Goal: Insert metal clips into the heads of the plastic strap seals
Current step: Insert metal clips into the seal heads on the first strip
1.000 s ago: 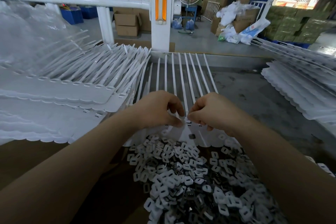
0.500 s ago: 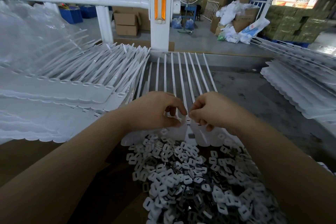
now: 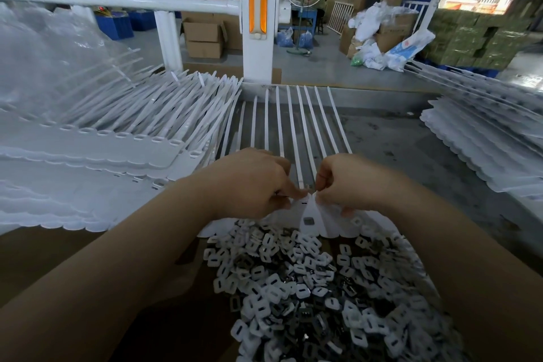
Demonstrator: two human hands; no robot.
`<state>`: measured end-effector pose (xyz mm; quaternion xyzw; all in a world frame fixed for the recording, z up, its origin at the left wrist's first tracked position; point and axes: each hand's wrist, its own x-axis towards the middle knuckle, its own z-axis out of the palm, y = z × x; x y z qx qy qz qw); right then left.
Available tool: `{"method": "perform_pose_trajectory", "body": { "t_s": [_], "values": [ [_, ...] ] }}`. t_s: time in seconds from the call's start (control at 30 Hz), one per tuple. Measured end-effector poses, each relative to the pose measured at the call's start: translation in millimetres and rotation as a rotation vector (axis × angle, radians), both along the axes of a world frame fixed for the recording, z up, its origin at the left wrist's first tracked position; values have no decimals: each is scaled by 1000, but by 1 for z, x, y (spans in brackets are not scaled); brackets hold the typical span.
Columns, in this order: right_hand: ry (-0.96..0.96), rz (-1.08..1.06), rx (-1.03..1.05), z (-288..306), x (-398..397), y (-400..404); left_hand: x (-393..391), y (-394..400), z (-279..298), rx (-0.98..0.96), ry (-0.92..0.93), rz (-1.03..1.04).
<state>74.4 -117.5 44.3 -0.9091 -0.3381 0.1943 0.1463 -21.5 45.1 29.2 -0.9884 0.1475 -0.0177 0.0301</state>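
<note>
A joined sheet of white strap seals (image 3: 311, 215) lies in front of me, its straps (image 3: 293, 121) running away across the grey table. One head on it holds a dark metal clip (image 3: 308, 221). My left hand (image 3: 252, 182) and my right hand (image 3: 349, 182) meet over the sheet's heads, fingers curled and pinching at the same spot. What sits between the fingertips is hidden. Just below my hands lies a heap of white caps and grey metal clips (image 3: 317, 288).
Stacks of white seal sheets (image 3: 97, 156) fill the left side, and another stack (image 3: 484, 144) lies at the right. A clear plastic bag (image 3: 44, 68) rises at far left. A white post (image 3: 258, 18) and rail stand behind the table (image 3: 411, 150).
Both hands stay at the same heads of the sheet; the fingertips have drawn slightly closer together and shifted a little up. The sheet and heap have not moved.
</note>
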Motion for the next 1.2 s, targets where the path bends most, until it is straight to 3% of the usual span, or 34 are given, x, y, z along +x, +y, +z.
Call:
{"method": "perform_pose_trajectory", "body": {
  "t_s": [0.23,0.43,0.57,0.67,0.83,1.03,1.2],
  "values": [
    [6,0,-9,1,1,0,-3,-4,2,10,-66,-38],
    [30,10,-44,1,1,3,0,-19,-3,94,-254,-118],
    [9,13,-45,0,1,3,-1,-11,-2,-48,-129,31],
    [12,5,-28,-1,2,2,-1,-5,-2,-301,41,145],
    [25,6,-24,0,3,1,-2,-12,5,-655,156,62],
    [27,19,-26,1,3,0,0,-25,-3,-604,55,156],
    [30,17,-18,2,3,-1,-1,-27,-8,-584,84,256]
  ]
}}
